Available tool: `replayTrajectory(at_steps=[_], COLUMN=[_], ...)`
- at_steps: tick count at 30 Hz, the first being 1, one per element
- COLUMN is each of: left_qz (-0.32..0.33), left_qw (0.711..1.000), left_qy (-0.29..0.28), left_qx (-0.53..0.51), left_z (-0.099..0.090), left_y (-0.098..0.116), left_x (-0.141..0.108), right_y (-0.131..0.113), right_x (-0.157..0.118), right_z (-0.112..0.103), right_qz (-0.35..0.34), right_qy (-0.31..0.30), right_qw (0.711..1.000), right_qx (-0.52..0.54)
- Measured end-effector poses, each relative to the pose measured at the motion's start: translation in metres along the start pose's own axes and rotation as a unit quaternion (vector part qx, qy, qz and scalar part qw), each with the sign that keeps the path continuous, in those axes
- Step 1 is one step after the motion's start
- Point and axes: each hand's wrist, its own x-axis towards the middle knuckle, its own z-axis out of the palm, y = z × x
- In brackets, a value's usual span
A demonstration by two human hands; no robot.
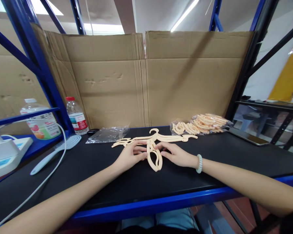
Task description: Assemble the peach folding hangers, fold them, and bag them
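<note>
A cream plastic folding hanger (156, 164) with its arms folded into a loop is between my two hands near the middle of the black table. My left hand (133, 153) has its fingers curled and its thumb at the loop's left side. From the right, my right hand (177, 154) grips the upper part of the loop with bent fingers. Just behind lies another cream hanger (171, 138) with its arms spread out and a hook on top. The fingertips partly cover where the pieces meet.
Bagged cream hangers (205, 124) lie at the back right, beside a phone (247, 136). A clear plastic bag (107, 134) is at the back left. Farther left are a hairbrush (56, 152), a red-capped bottle (76, 118), and a white cable (51, 174). Cardboard (107, 87) stands behind.
</note>
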Motion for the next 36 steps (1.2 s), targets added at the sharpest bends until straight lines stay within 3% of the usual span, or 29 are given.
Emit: replayTrajectory(at_steps=[5, 10, 24, 36], left_qz=[0.044, 0.124, 0.169, 0.123], left_qw=[0.989, 0.939, 0.927, 0.930], left_qy=[-0.028, -0.030, -0.039, -0.045], left_qx=[0.137, 0.318, 0.333, 0.343], left_z=[-0.003, -0.009, -0.010, -0.014], left_y=[-0.004, -0.005, -0.007, -0.001], left_x=[0.001, -0.001, -0.001, -0.001], right_y=[0.007, 0.006, 0.001, 0.001], right_x=[-0.003, -0.006, -0.007, -0.009], right_z=[-0.003, -0.003, -0.009, -0.017], right_qz=[-0.028, -0.042, -0.018, -0.027], right_qy=[-0.024, -0.023, -0.020, -0.063], right_qw=[0.996, 0.994, 0.990, 0.984], right_qx=[-0.080, -0.102, -0.136, -0.163])
